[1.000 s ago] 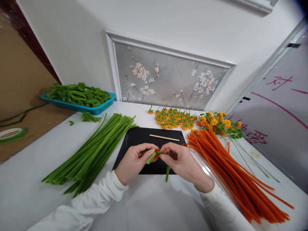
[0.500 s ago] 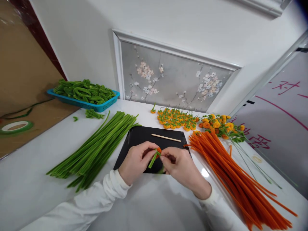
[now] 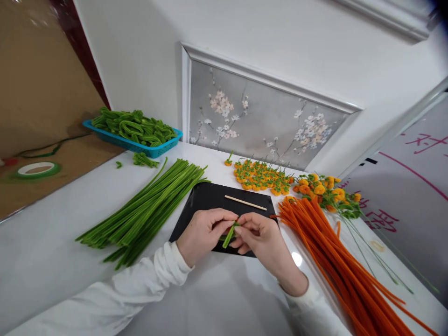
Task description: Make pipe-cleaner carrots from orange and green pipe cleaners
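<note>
My left hand (image 3: 205, 233) and my right hand (image 3: 261, 240) meet over the front edge of a black mat (image 3: 210, 198). Both pinch one small piece: a green pipe cleaner (image 3: 229, 234) wrapped at an orange coil whose tip just shows between the fingertips. The green end pokes down and left from the pinch. A thin wooden stick (image 3: 245, 203) lies on the mat behind my hands.
A bundle of long green pipe cleaners (image 3: 150, 205) lies left of the mat, and long orange ones (image 3: 336, 256) lie to the right. Small orange-and-green finished pieces (image 3: 261, 176) and stemmed flowers (image 3: 325, 189) sit at the back. A blue basket (image 3: 135, 145) of green loops and a tape roll (image 3: 37, 169) are far left.
The long green tail that hung below my right hand is gone from view. Only a short green end now sticks out between my fingers. The camera has shifted a little to the left.
</note>
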The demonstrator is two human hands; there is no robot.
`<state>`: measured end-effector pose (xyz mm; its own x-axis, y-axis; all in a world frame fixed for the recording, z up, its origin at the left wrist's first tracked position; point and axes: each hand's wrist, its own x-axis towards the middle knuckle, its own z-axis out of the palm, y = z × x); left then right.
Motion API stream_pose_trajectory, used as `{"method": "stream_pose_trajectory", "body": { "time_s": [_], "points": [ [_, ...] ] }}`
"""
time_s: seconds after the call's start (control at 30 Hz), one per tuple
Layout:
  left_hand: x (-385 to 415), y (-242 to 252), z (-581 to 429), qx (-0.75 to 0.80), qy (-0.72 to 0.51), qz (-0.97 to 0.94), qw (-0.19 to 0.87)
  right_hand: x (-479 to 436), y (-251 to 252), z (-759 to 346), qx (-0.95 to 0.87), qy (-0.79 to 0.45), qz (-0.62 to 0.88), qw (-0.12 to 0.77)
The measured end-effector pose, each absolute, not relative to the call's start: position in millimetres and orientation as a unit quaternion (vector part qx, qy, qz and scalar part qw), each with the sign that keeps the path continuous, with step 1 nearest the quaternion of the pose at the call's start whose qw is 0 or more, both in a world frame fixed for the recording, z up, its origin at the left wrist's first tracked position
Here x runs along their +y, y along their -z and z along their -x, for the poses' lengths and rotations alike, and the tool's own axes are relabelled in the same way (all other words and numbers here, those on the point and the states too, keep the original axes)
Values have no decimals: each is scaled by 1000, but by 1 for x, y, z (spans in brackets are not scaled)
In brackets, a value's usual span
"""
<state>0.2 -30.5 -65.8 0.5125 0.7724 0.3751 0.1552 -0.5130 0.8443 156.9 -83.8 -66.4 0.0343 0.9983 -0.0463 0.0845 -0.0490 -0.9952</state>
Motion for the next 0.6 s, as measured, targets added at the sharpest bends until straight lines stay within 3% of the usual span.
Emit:
{"method": "stream_pose_trajectory", "body": {
  "time_s": [0.23,0.33,0.6],
  "points": [
    [-28,69,-2,317,-356,-717,508,-84,66,-162,-623,-269,593,434],
    [-29,71,-3,314,-345,-692,551,-84,64,-165,-638,-249,594,422],
    [-35,68,-3,309,-348,-793,394,-82,68,-172,-633,-343,579,384]
  ]
}}
